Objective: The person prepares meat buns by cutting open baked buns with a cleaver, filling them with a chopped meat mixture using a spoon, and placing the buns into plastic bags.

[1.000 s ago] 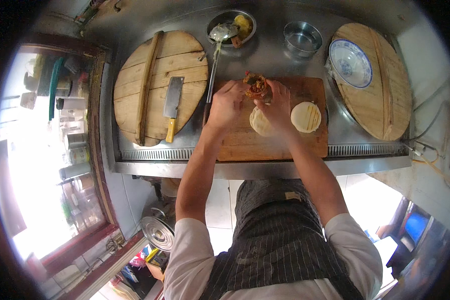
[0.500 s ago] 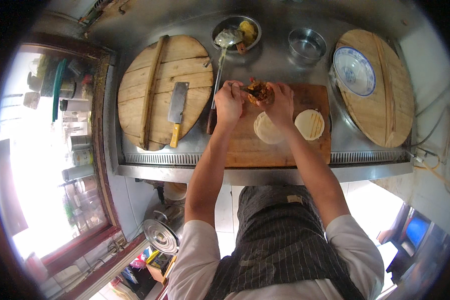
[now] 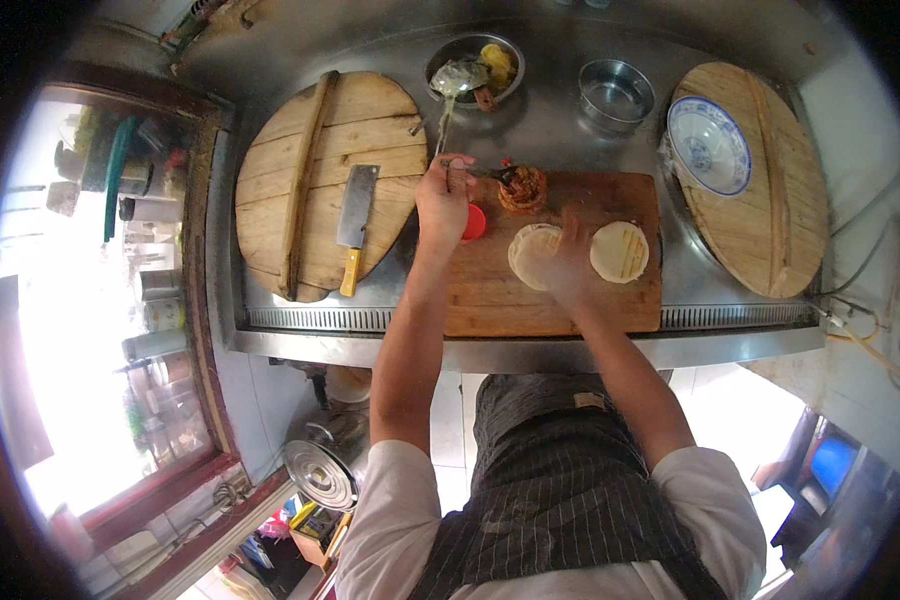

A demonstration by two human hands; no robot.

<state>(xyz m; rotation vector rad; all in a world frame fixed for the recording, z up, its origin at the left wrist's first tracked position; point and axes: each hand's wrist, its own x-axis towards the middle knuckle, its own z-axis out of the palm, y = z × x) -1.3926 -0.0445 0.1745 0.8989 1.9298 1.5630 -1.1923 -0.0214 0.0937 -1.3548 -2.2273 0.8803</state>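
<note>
Now, in the head view, the work centres on a wooden board (image 3: pixel 500 305), and every place is told from it. At the board's far left corner the left hand (image 3: pixel 442 205) is closed round a dark utensil (image 3: pixel 488 173), whose tip reaches into the jar (image 3: pixel 523 195). That jar, full of reddish-brown food, sits on the far part of the board, left of its middle. Over the middle of the board the right hand (image 3: pixel 570 262) is a blur above a pile of round breads (image 3: pixel 530 258); I cannot tell whether it is spread, narrow or touching them. One more bread (image 3: pixel 619 251), with brown stripes, lies near the board's right edge. A red thing (image 3: pixel 473 222), partly hidden by the left hand, shows at the board's left side.

Beyond the board stand a pan (image 3: pixel 465 48), in which a ladle (image 3: pixel 460 78) rests its head beside yellow food (image 3: pixel 497 65), and, farther right, a steel bowl (image 3: pixel 615 90). Left of the board is a round wooden lid (image 3: pixel 390 130) bearing a cleaver (image 3: pixel 358 215); right of it, a second lid (image 3: pixel 735 230) bears a blue-and-white bowl (image 3: pixel 708 145).
</note>
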